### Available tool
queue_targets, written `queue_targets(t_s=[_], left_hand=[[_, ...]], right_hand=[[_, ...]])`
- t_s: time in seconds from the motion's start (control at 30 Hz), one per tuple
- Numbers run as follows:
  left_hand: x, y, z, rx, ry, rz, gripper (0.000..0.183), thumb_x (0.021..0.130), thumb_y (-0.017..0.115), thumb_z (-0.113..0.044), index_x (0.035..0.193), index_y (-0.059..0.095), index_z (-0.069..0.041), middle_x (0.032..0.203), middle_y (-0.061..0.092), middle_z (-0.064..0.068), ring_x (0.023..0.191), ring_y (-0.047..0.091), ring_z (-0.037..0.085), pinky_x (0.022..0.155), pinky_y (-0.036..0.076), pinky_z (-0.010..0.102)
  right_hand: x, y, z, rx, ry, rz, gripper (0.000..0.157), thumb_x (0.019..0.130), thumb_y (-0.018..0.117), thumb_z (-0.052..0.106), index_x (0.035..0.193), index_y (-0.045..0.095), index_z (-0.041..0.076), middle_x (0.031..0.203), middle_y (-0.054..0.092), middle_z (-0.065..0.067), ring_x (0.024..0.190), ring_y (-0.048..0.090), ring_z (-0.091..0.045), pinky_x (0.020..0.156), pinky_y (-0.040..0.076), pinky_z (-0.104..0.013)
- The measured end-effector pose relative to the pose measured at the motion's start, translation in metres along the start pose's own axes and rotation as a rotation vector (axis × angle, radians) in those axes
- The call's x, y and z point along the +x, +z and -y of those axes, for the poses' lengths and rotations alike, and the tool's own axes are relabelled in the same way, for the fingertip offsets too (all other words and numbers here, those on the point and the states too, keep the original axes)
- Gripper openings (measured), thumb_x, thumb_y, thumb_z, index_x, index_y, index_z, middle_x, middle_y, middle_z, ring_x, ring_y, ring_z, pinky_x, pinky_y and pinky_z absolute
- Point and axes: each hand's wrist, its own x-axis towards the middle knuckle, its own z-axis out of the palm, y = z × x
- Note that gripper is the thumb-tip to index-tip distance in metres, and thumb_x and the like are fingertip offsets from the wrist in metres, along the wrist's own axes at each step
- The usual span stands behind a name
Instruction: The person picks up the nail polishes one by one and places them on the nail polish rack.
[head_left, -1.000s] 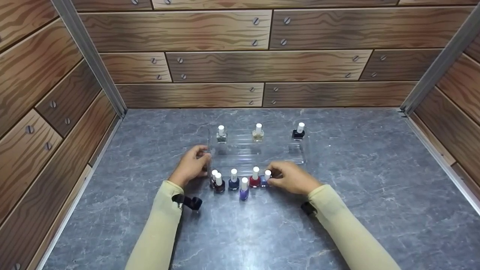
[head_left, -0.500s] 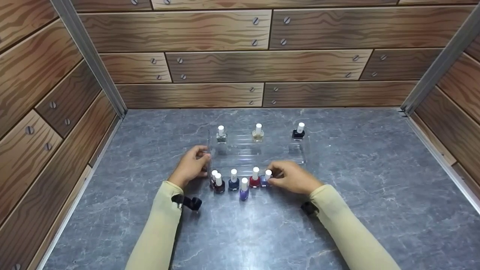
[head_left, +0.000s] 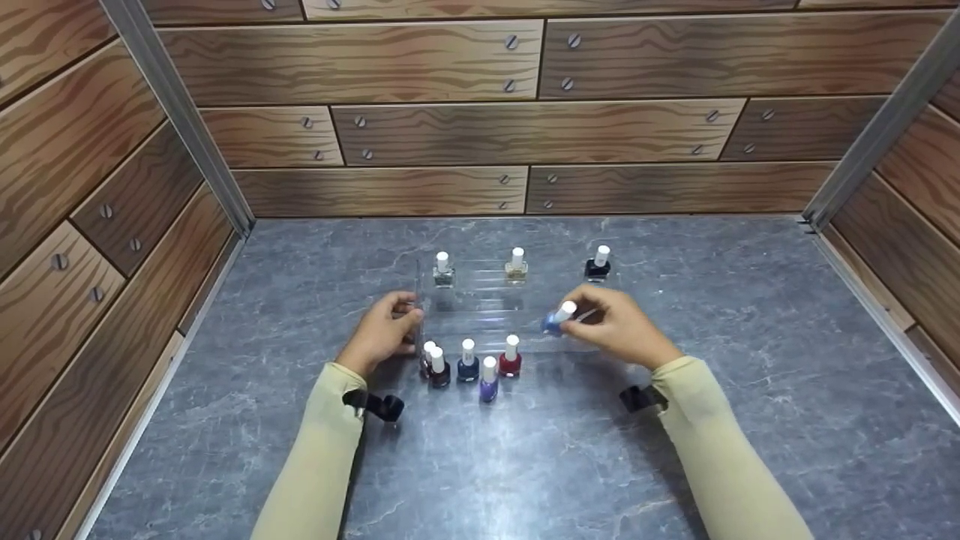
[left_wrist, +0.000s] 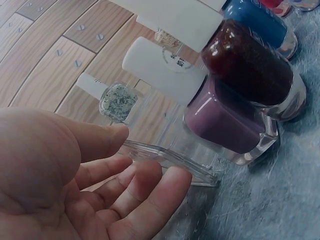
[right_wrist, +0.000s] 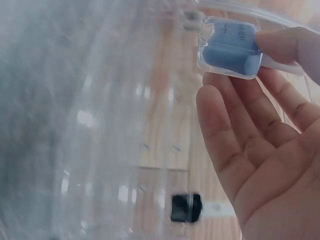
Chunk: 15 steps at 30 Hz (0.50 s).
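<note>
blue btl (head_left: 553, 322) now up, tilted, R grip (head_left: 621, 324)

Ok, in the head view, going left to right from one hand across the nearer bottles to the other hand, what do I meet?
Left hand, two overlapping dark bottles, dark-blue bottle, purple bottle, red bottle, light-blue bottle pinched and tilted, right hand.
</note>
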Motion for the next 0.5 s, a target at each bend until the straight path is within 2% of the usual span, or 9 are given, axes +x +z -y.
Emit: queue_targets(t_s=[0.23, 0.5], left_hand=[[0.002, 0.001, 0.001, -0.015, 0.013, -0.014, 0.048, 0.101, 0.064, -0.006, 0.146, 0.050, -0.004, 0.131, 0.054, 0.017, 0.088, 0.060, 0.024, 0.068, 0.064, 0.035], [0.002, 0.002, 0.003, -0.016, 0.019, -0.013, 0.049, 0.099, 0.064, -0.005, 0.146, 0.050, -0.005, 0.130, 0.053, 0.018, 0.092, 0.060, 0.025, 0.069, 0.064, 0.036]], right_hand=[[-0.007, -0.025, 0.001, 0.043, 0.010, -0.196, 0.019, 0.092, 0.076, 0.001, 0.108, 0.067, -0.003, 0.104, 0.070, -0.015, 0.089, 0.069, -0.021, 0.079, 0.061, -0.023], [-0.008, -0.035, -0.003, 0.097, 0.008, -0.344, 0.018, 0.092, 0.074, -0.002, 0.107, 0.065, -0.007, 0.101, 0.069, -0.011, 0.090, 0.068, -0.018, 0.080, 0.060, -0.021]])
